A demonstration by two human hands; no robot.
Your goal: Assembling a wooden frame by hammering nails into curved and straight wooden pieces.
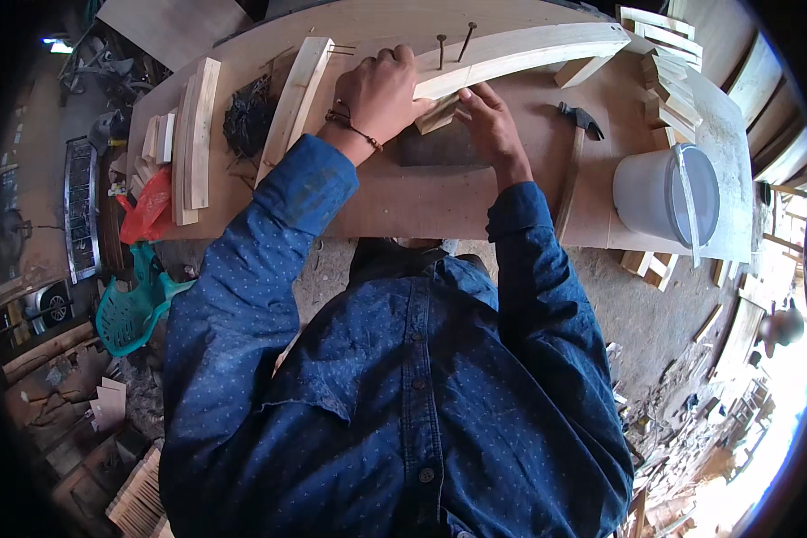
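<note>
My left hand, with a cord bracelet at the wrist, grips the left end of a long pale wooden board. Two nails stand upright in that board. My right hand is closed at the board's underside, by a short wood block; its grip is partly hidden. A dark block lies on the bench below them. To the right lies a hammer with a wooden handle. Left of my hands are another long board with nails poking out and a dark tangled heap.
The plywood bench holds stacked strips, wood pieces, a red plastic bag and a white bucket with a strip across it. A teal plastic chair stands below left. Scrap wood litters the floor.
</note>
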